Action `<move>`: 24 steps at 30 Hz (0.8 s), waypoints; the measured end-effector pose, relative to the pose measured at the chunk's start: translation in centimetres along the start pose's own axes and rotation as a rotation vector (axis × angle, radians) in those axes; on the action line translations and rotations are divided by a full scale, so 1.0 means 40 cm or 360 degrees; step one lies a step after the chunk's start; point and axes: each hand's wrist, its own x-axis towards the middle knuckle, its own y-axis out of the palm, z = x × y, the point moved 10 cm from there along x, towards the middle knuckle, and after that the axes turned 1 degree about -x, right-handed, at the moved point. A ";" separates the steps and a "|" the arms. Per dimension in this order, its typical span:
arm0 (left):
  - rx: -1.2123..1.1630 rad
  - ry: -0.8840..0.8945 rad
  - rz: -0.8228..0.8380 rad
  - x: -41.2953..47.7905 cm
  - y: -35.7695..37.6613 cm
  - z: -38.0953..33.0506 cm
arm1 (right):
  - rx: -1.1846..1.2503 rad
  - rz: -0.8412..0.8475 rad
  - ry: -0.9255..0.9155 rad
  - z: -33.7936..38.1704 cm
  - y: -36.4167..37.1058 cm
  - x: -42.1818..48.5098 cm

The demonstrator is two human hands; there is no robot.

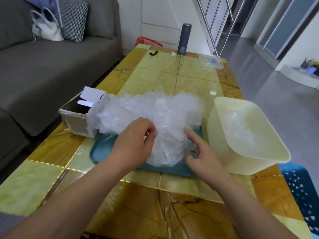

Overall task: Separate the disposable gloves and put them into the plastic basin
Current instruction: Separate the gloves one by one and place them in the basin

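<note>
Separating step: left hand [134, 140], fingers [151, 133] pinching film at the near side of the glove pile [155, 109], which lies on the tray [101, 150] on the counter [189, 75]; right hand [202, 152] at the pile's edge, fingers half-curled, grip not discernible. Best done by anchoring the heap and peeling one layer slowly, since thin film likely clings; count: one pile (gloves uncountable), one plastic basin [219, 144] already holding some film, one tray, one box [77, 121].

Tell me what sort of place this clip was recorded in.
Most likely a home living room: a grey sofa with a checked cushion and white handbag stands beside a marble-patterned table, with a stair railing behind.
</note>
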 end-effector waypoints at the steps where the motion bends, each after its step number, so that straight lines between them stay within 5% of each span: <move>1: -0.0055 0.0001 -0.0055 -0.004 -0.015 -0.005 | 0.0038 -0.0025 -0.0077 0.012 -0.007 -0.006; 6: -0.0289 -0.0108 0.0030 -0.019 -0.003 0.005 | -0.0415 -0.0215 -0.0532 0.102 -0.024 -0.059; 11: -0.0473 -0.0237 -0.0106 -0.025 -0.009 0.001 | -0.0665 -0.0780 -0.0931 0.207 -0.074 -0.145; 14: -0.0577 -0.0271 -0.0171 -0.027 -0.028 -0.013 | -0.0487 -0.0484 -0.0959 0.210 -0.050 -0.131; 17: -0.0791 -0.0357 -0.0078 -0.037 -0.018 -0.035 | -0.0264 -0.0215 -0.0626 0.148 -0.009 -0.101; 21: -0.1035 -0.0494 0.0151 -0.051 0.015 -0.055 | 0.0072 -0.0015 -0.0241 0.074 0.008 -0.076; 24: -0.1256 -0.0591 0.0428 -0.072 0.056 -0.077 | 0.0049 0.0192 -0.0233 0.079 0.042 -0.085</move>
